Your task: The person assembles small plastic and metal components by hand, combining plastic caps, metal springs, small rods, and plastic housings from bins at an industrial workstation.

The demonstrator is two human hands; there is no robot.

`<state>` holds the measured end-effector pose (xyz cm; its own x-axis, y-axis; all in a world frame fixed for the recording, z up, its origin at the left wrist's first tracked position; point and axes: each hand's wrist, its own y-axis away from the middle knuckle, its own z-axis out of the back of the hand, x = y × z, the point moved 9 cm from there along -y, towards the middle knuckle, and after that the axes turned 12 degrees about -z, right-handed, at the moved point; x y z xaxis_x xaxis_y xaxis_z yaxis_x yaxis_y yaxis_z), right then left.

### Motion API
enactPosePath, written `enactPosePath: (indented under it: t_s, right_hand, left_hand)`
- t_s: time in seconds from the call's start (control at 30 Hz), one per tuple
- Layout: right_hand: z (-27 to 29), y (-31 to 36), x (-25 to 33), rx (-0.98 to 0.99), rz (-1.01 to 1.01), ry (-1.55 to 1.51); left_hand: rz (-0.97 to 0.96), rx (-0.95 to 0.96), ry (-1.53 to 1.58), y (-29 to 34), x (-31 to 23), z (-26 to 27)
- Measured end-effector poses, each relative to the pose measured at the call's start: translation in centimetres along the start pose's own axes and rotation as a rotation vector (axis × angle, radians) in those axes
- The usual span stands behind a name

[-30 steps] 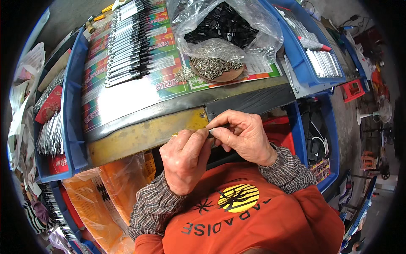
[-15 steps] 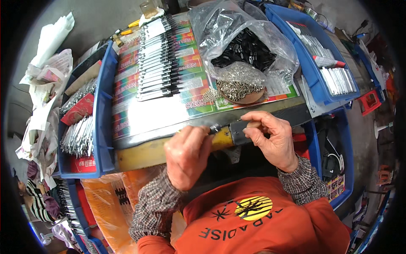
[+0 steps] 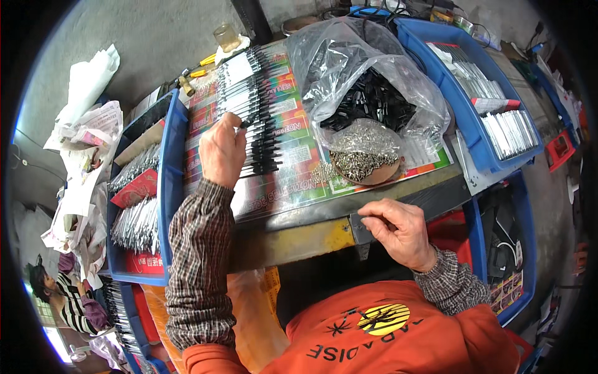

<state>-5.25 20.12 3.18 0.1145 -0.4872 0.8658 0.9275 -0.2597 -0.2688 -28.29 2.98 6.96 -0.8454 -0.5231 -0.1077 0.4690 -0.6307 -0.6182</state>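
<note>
My left hand [image 3: 223,149] is closed at the left side of a long row of black and white pens [image 3: 246,84], laid side by side on the table. Its fingertips are turned away from view, so whatever they grip is hidden. Over the table's front edge, my right hand [image 3: 398,232] has thumb and forefinger drawn together; anything between them is too small to make out. A pile of small metal pen tips [image 3: 361,165] lies beyond it on a round brown tray. Behind the pile, black plastic parts [image 3: 369,103] fill an open clear plastic bag [image 3: 330,53].
Blue bins [image 3: 167,206] with silver parts and red cards stand at the left. Another blue bin [image 3: 464,115] with silver rods is at the right. Colourful printed sheets [image 3: 289,134] cover the tabletop. Crumpled paper [image 3: 84,168] hangs far left, near another person [image 3: 68,299].
My left hand has moved forward and left, from the table edge to the pen row. My right hand has shifted slightly down, its fingers closer together. The view has tilted a little.
</note>
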Motion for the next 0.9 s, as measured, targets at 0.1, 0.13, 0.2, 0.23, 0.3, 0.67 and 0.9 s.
enactPosePath:
  t_s: [0.1,0.13,0.2,0.23,0.3,0.67,0.9]
  right_hand:
    - [-0.1,0.0,0.4,0.011,0.045,0.026]
    - [0.0,0.0,0.5,0.011,0.044,0.023]
    - [-0.2,0.1,0.6,0.027,0.078,0.032]
    - [-0.3,0.1,0.8,0.040,0.099,0.037]
    - [-0.2,0.1,0.7,0.046,0.109,0.036]
    - [-0.2,0.1,1.0,0.059,0.159,0.034]
    - [-0.3,0.2,1.0,0.061,0.178,0.051]
  left_hand:
    - [0.017,0.003,-0.066,-1.7,2.3,-1.7]
    - [-0.007,-0.002,-0.073,-2.3,2.9,-2.2]
    - [0.015,0.035,-0.112,-3.2,4.6,-3.7]
    - [0.014,0.038,-0.113,-3.6,5.2,-4.3]
    - [-0.036,0.020,-0.132,-4.6,5.8,-5.3]
    - [-0.010,-0.006,-0.134,-8.4,8.5,-8.4]
    - [0.024,0.078,-0.155,-8.6,10.0,-9.6]
